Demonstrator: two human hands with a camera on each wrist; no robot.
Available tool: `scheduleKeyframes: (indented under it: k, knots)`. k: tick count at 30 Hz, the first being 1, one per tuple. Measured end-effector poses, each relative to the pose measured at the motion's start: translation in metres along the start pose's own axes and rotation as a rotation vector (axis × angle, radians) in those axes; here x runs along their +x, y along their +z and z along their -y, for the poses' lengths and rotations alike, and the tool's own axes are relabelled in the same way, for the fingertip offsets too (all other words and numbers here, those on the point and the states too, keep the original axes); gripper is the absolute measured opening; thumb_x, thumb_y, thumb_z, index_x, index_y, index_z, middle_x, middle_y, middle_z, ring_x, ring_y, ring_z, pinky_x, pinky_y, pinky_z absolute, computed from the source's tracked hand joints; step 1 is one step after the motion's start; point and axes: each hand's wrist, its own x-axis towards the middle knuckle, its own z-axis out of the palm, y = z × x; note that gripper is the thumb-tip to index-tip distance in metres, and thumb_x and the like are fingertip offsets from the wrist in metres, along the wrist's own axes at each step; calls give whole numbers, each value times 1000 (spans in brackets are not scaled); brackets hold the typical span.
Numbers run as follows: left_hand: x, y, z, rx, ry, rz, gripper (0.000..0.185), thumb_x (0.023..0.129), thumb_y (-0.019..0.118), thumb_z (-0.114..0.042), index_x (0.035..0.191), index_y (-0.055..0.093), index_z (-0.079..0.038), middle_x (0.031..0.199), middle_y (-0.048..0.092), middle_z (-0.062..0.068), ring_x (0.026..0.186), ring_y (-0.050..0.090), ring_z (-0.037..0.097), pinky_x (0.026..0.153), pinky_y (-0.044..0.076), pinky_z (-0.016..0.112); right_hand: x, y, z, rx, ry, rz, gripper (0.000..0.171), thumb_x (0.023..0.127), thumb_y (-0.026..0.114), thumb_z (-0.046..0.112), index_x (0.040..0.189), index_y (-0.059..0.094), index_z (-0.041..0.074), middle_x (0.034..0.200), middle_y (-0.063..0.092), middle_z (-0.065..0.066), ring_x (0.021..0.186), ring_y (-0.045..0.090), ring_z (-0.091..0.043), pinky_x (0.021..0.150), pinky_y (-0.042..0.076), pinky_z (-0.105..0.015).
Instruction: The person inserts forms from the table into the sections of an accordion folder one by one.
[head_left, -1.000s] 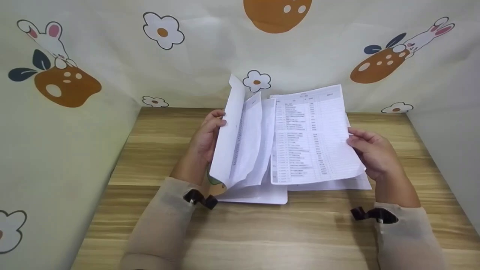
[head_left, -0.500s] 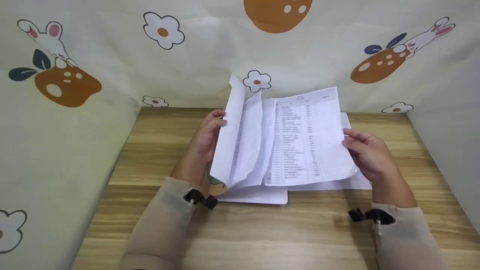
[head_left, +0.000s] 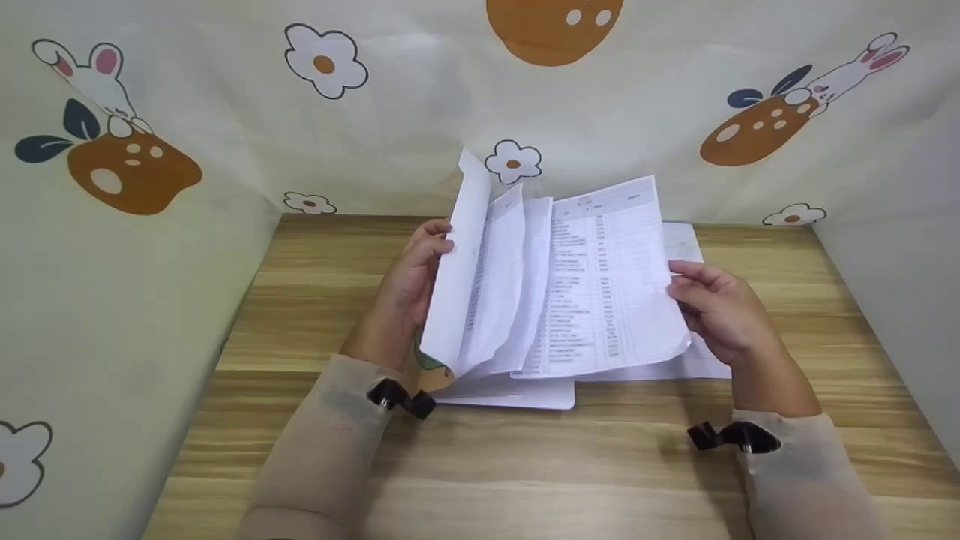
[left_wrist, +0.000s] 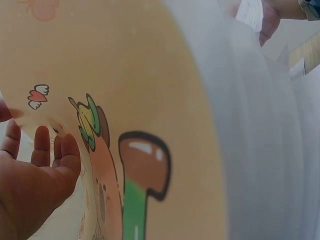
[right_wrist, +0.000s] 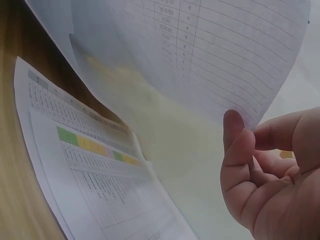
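Note:
My left hand (head_left: 412, 274) holds the raised left cover (head_left: 454, 277), white inside, with its thumb on the white side. In the left wrist view that cover (left_wrist: 185, 100) shows a tan outside with cartoon drawings. Loose printed pages (head_left: 502, 277) stand fanned beside it. My right hand (head_left: 716, 307) pinches the right edge of a sheet of paper (head_left: 630, 292) printed with a table and holds it tilted up. In the right wrist view, thumb and forefinger meet at the edge of this sheet (right_wrist: 235, 65). More printed sheets (right_wrist: 105, 185) lie underneath, one with a coloured row.
The wood-grain table (head_left: 510, 472) carries everything. A white rounded-corner panel (head_left: 525, 394) lies under the pages. A cloth wall (head_left: 420, 97) with flowers and rabbits rises right behind the papers. Each sleeve bears a black wrist mount (head_left: 735, 436).
My right hand has moved left with the printed sheet, which leans further toward the fanned pages. More of the sheets beneath show at the right. The left hand and cover stay put.

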Motion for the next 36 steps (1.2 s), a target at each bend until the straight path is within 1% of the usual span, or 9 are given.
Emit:
scheduleKeyframes:
  k: [6, 13, 20, 23, 26, 31, 36]
  knots:
    - [0, 1, 0, 1, -1, -7, 22, 96, 49, -7, 108, 58, -23, 107, 64, 0, 91, 66, 17, 73, 57, 28, 3, 9, -3, -34, 15, -9, 24, 102, 67, 1, 122, 70, 12, 100, 77, 3, 85, 75, -10, 73, 63, -26]
    - [0, 1, -1, 15, -13, -3, 22, 98, 50, -9, 110, 58, -25, 112, 63, 1, 97, 65, 18, 76, 56, 29, 7, 21, -8, -49, 14, 6, 25, 103, 64, 1, 125, 67, 11, 98, 77, 5, 84, 74, -8, 74, 63, -25]
    - [0, 1, 1, 21, 2, -3, 23, 96, 49, -7, 110, 57, -23, 110, 63, 0, 94, 65, 17, 74, 55, 28, 14, 41, -14, -100, 17, -8, 38, 103, 62, 2, 141, 59, 0, 98, 74, 6, 86, 72, -6, 77, 62, -23]
    - [0, 1, 1, 16, 13, -4, 23, 95, 48, -7, 110, 57, -22, 109, 63, 0, 92, 65, 17, 73, 55, 27, 18, 51, -16, -127, 25, -7, 44, 104, 62, 2, 146, 55, -4, 98, 72, 7, 84, 70, -6, 75, 61, -22]
    - [0, 1, 2, 10, 18, -4, 23, 95, 49, -6, 109, 58, -22, 108, 64, 0, 91, 65, 16, 72, 55, 27, 22, 62, -19, -141, 27, 5, 46, 104, 61, 2, 149, 52, -5, 99, 70, 6, 82, 68, -6, 72, 60, -22]
    - [0, 0, 1, 2, 14, -6, 22, 96, 50, -6, 108, 59, -22, 108, 65, 1, 91, 66, 17, 72, 56, 28, 28, 81, -22, -172, 32, 22, 47, 102, 63, 2, 148, 55, -4, 101, 68, 5, 80, 66, -7, 71, 59, -21]
    - [0, 1, 1, 2, 12, -13, 22, 96, 50, -6, 108, 59, -22, 107, 65, 0, 90, 66, 16, 72, 56, 28, 33, 94, -24, -250, 38, 22, 45, 100, 69, 6, 144, 61, 1, 103, 70, 4, 83, 68, -9, 70, 58, -21]
